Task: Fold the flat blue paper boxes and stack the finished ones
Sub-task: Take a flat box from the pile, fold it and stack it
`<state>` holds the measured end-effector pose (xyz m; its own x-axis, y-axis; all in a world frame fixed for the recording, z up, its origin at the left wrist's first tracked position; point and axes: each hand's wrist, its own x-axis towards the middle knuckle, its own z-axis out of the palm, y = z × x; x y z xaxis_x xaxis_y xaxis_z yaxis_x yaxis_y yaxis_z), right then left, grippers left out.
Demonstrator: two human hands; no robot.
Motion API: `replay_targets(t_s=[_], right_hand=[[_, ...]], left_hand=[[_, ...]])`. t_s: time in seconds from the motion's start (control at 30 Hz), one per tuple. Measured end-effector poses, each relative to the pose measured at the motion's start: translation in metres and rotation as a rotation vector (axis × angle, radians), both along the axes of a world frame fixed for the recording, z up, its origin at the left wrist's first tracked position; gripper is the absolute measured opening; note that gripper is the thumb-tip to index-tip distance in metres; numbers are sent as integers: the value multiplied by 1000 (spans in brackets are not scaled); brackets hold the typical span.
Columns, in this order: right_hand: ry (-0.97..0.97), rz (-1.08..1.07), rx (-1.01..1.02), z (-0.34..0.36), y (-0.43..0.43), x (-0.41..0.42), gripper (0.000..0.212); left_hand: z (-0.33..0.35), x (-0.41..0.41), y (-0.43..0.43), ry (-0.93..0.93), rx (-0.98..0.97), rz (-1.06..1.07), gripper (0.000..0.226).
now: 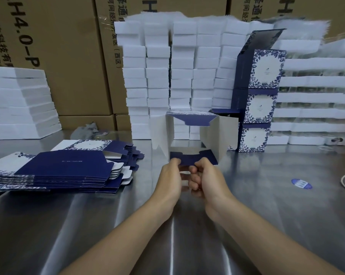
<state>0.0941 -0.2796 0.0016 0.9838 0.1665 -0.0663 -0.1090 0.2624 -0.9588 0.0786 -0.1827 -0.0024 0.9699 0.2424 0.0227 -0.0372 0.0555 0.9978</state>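
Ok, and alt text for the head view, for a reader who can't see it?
The left hand and right hand pinch the near flap of a half-folded blue box, its open side facing the camera, over a steel table. A pile of flat boxes lies at left; three finished boxes stand stacked at right, with white blocks piled behind.

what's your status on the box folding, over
Left hand and right hand both pinch the near blue flap of the half-folded box. Three finished boxes stacked rear right, flat blanks piled left. Nothing seen blocking the stack.
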Motion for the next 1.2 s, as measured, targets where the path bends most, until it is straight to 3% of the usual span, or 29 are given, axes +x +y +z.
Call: replay_targets(t_s=[0.77,1.2], right_hand=[[13,-159,-59,2,-8,13,31],[-7,2,-43,-2,-1,2,30]], left_hand=[[-3,11,8,28,48,164,46],[-7,9,10,33,6,91,49]])
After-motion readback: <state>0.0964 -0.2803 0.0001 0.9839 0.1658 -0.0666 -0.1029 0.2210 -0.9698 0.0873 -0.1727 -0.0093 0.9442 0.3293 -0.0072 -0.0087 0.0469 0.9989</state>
